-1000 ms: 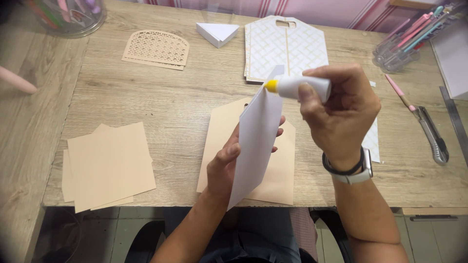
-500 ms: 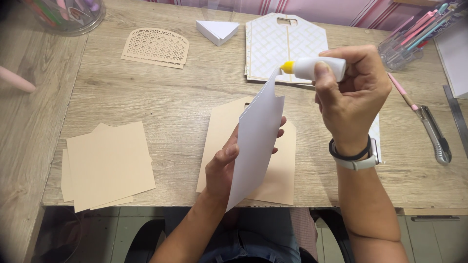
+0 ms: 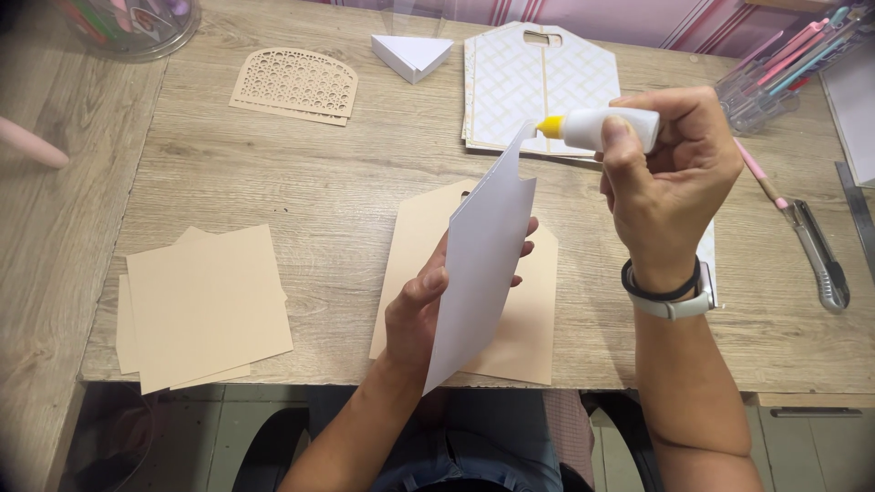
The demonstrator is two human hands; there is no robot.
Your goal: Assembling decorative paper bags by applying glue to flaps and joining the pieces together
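Glue tip at the card's top edge
Left hand (image 3: 421,314) grips card (image 3: 478,264); right hand (image 3: 670,187) squeezes bottle (image 3: 606,128), now farther right; bare table (image 3: 365,200) left.

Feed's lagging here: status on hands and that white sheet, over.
Left hand holds white sheet upright. Right hand grips glue bottle, yellow tip at sheet's top edge. Nothing in the way.
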